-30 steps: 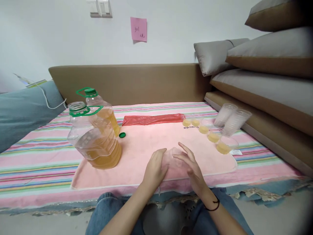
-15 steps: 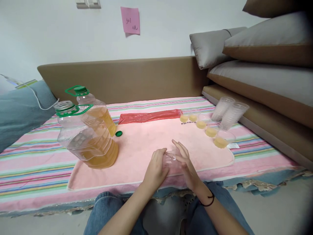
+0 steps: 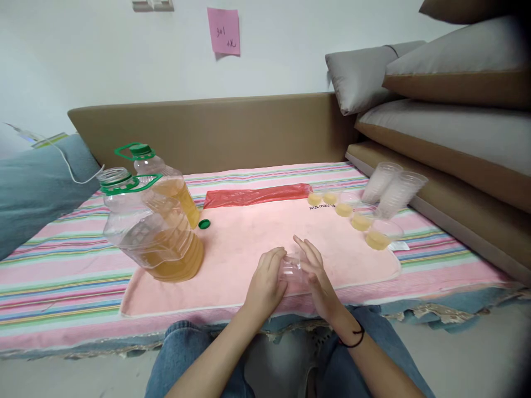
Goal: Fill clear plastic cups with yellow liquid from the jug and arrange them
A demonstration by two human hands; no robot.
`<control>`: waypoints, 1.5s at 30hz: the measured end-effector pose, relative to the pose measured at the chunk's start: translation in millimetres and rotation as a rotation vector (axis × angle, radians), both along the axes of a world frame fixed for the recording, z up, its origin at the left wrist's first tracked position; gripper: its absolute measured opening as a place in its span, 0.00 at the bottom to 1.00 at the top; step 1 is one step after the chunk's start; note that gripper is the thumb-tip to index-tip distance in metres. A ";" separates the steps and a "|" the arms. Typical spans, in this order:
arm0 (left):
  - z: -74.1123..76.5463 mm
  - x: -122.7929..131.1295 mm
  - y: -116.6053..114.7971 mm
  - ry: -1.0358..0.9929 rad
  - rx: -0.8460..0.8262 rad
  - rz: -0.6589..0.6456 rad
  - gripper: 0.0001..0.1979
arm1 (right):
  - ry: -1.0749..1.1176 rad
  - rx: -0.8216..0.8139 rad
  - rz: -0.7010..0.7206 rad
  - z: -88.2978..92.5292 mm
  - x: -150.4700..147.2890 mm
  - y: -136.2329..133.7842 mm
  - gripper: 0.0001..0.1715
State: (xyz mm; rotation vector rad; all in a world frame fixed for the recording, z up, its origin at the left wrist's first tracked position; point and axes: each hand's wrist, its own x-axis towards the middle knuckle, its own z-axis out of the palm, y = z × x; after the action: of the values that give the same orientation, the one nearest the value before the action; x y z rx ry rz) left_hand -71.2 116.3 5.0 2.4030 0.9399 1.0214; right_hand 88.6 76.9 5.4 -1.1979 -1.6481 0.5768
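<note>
Two hands (image 3: 265, 282); one clear plastic cup (image 3: 291, 268) between them; two large bottles (image 3: 176, 257) of amber liquid; one loose green cap (image 3: 204, 224); one red plastic bag (image 3: 257, 195); five clear cups (image 3: 376, 240) containing yellow liquid; two stacks of nested cups (image 3: 400, 193), quantity per stack not countable; one pink towel (image 3: 236, 254); one pink wall note (image 3: 224, 31); one dark wristband (image 3: 353, 346); at least four stacked cushions (image 3: 452, 130).

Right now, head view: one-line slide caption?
Left hand and right hand at a clear cup, two jugs at left, five part-filled cups at right.
</note>
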 end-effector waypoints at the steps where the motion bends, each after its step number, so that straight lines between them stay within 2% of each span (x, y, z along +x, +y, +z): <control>1: -0.6 -0.1 0.2 -0.001 0.004 0.001 0.35 | -0.003 -0.004 -0.003 0.2 -0.2 -0.2 0.45; 6: -2.1 0.7 0.6 -0.006 0.019 0.008 0.36 | -0.011 -0.016 -0.010 1.6 0.4 -1.5 0.46; 15: 3.8 -1.6 -0.5 0.032 0.003 -0.004 0.35 | 0.019 0.004 -0.009 -2.5 -2.7 -1.3 0.46; 23: 3.9 -1.3 -0.5 0.024 0.018 -0.011 0.34 | 0.020 0.012 -0.039 -3.1 -2.1 -2.5 0.43; 36: 2.9 -1.5 0.8 -0.006 -0.089 0.036 0.34 | 0.003 0.046 -0.070 -0.1 1.9 -2.5 0.44; 39: 2.2 0.5 2.5 -0.043 -0.157 0.093 0.34 | 0.064 0.113 -0.128 5.0 7.4 -3.8 0.42; 41: 1.0 2.7 4.1 -0.080 -0.213 0.148 0.32 | 0.128 0.148 -0.243 6.9 13.7 -2.8 0.37; 43: -0.2 5.2 6.0 -0.117 -0.265 0.193 0.28 | 0.118 0.091 -0.351 6.2 21.0 -0.5 0.31; 45: -1.3 7.9 8.5 -0.137 -0.299 0.215 0.24 | -0.030 -0.056 -0.357 3.1 27.2 1.5 0.26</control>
State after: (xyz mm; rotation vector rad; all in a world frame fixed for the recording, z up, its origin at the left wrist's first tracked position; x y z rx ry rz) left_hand -63.3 124.8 3.7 1.9960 1.2254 1.0220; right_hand 115.8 78.4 8.5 -1.5061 -1.4036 0.3825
